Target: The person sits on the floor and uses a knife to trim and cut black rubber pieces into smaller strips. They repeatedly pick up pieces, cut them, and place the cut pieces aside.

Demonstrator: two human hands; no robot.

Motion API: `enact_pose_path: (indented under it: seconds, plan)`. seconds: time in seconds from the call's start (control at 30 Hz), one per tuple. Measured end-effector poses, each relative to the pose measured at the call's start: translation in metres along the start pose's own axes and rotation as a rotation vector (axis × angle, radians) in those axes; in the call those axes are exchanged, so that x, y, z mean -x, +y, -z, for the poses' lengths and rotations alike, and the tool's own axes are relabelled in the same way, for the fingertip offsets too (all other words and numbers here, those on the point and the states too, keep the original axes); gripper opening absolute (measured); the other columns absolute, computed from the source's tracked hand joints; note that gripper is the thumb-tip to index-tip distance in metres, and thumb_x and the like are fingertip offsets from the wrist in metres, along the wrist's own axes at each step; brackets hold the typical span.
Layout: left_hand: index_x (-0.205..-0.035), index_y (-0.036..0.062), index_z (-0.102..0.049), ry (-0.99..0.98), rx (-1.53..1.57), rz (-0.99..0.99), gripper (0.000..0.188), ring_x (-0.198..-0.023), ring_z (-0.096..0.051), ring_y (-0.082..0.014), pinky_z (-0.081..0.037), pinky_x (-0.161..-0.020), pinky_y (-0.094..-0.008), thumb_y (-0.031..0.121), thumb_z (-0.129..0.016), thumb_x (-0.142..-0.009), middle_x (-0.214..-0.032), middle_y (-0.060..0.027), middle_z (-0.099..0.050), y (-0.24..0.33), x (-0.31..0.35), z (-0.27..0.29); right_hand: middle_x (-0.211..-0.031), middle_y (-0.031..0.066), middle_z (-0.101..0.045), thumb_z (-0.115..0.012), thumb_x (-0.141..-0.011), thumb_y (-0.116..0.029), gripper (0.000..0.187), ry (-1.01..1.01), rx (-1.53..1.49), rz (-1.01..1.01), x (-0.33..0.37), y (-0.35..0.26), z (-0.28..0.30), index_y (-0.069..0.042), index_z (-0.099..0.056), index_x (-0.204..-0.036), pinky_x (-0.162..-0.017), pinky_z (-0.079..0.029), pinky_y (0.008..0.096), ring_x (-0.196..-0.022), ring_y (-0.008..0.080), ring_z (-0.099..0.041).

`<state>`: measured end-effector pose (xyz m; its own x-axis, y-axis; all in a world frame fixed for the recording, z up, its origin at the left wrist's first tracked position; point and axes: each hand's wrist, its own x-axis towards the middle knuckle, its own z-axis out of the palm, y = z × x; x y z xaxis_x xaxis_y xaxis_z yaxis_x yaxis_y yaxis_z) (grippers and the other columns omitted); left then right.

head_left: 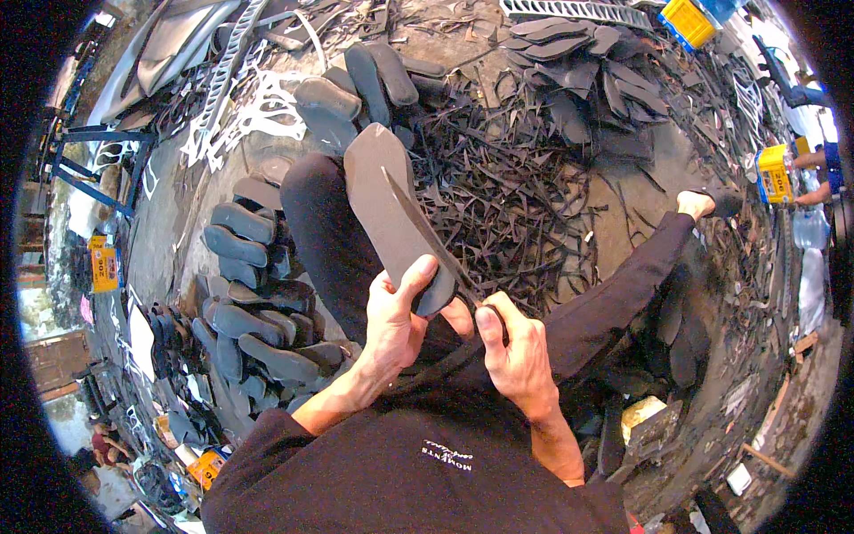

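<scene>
My left hand [400,320] grips the lower end of a grey, foot-shaped shoe sole [378,191], thumb on top and fingers beneath. The sole slants up and away to the left, over my bent left leg. My right hand [518,356] is closed beside the sole's lower right edge, thumb pressed against the fingers. From its pinch a long, thin, dark strip [429,230] runs up along the sole's right side to a point. Whether this is a trimmed offcut or a blade I cannot tell. The palm side of my right hand is hidden.
Stacked dark soles [245,236] lie on the floor to my left. A heap of black offcuts [498,196] spreads between my legs. More soles [614,80] are piled at the far right. Another person's hands [809,178] are near a yellow box [774,173] at the right edge.
</scene>
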<state>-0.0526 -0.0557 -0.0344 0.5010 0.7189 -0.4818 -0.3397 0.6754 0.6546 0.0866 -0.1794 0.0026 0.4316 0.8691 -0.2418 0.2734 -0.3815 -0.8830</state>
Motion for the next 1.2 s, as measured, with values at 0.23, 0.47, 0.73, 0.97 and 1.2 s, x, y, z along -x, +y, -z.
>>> enact_pose_path:
  seconds: [0.23,0.47,0.73,0.97,1.2]
  plan:
    - [-0.118,0.0014,-0.072,0.032,-0.216,-0.014,0.025,-0.090,-0.071,-0.0121,-0.060,-0.082,-0.0298,0.020,-0.076,-0.102,-0.105,-0.0044,-0.076,-0.008,0.014,0.015,-0.076,0.0030,-0.065,-0.061,-0.108,-0.048,0.046,-0.194,-0.539,-0.126,-0.038,0.045,-0.032,-0.003,-0.067,-0.118,-0.057,-0.047,0.0334,-0.061,0.0154,-0.058]
    - [-0.107,0.0053,-0.063,-0.249,-0.570,0.134,0.024,-0.068,-0.050,-0.0035,-0.043,-0.063,-0.0211,0.027,-0.059,-0.113,-0.083,0.0044,-0.057,-0.019,-0.017,-0.011,-0.086,-0.0026,-0.065,-0.080,-0.097,-0.027,0.043,0.380,-0.975,-0.438,-0.022,0.061,-0.006,-0.008,-0.065,-0.133,-0.045,-0.040,0.0274,-0.050,0.0069,-0.051]
    - [-0.103,0.0052,-0.065,-0.377,-0.669,0.103,0.019,-0.070,-0.053,-0.0033,-0.044,-0.064,-0.0212,0.023,-0.068,-0.108,-0.080,0.0047,-0.060,-0.035,-0.056,-0.027,-0.115,0.0065,-0.071,-0.055,-0.112,-0.041,0.044,0.142,-1.677,0.550,0.027,0.174,0.068,-0.019,-0.056,-0.150,-0.047,-0.037,0.0282,-0.047,0.0084,-0.042]
    - [-0.103,0.0067,-0.067,-0.354,-0.724,0.152,0.020,-0.072,-0.054,-0.0018,-0.045,-0.064,-0.0206,0.026,-0.071,-0.106,-0.083,0.0060,-0.062,-0.053,-0.087,-0.013,-0.094,0.0044,-0.068,-0.075,-0.099,-0.020,0.029,0.505,-1.433,-0.478,-0.071,0.207,0.047,-0.016,-0.064,-0.125,-0.055,-0.048,0.0322,-0.053,0.0117,-0.049]
    - [-0.103,0.0083,-0.068,-0.293,-0.778,0.168,0.020,-0.067,-0.054,-0.0039,-0.045,-0.062,-0.0230,0.028,-0.069,-0.106,-0.080,0.0055,-0.062,-0.068,-0.105,-0.012,-0.086,0.0023,-0.067,-0.075,-0.095,-0.014,0.023,0.761,-1.088,-0.213,-0.270,0.307,0.134,-0.010,-0.065,-0.116,-0.061,-0.058,0.0333,-0.069,0.0153,-0.066]
